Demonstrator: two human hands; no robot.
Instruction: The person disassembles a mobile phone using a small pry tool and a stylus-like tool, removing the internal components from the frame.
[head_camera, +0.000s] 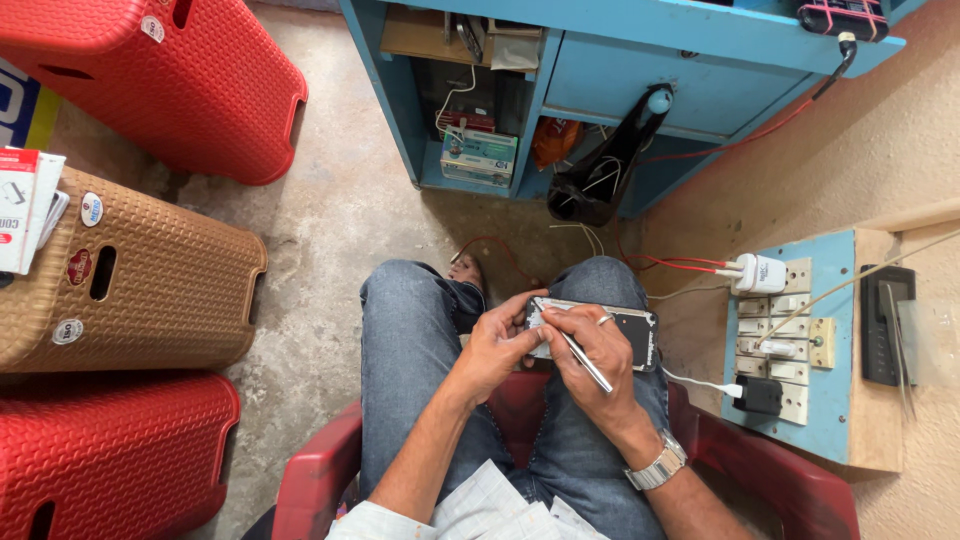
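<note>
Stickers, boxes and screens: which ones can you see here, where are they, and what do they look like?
Round stickers: on the brown plastic stool at left, white, red and blue.
Round sticker: on the red stool at top left, white.
Flat box: on the brown stool's far left, white and red.
Small box: in the blue cabinet, white and green.
Phone screen: on the right-hand board, dark rectangle.

Your left hand (495, 345) and right hand (600, 355) sit close together over your lap, opened phone (610, 330) between them. Bare concrete floor (340, 220) far-left of your knees is free room. Left is blocked by stacked plastic stools (130, 290). Right is tight: switchboard (800, 340) with chargers plugged in, cables crossing near your right knee. Far side is closed by the blue desk (640, 70) and a hanging black bag (600, 170).
</note>
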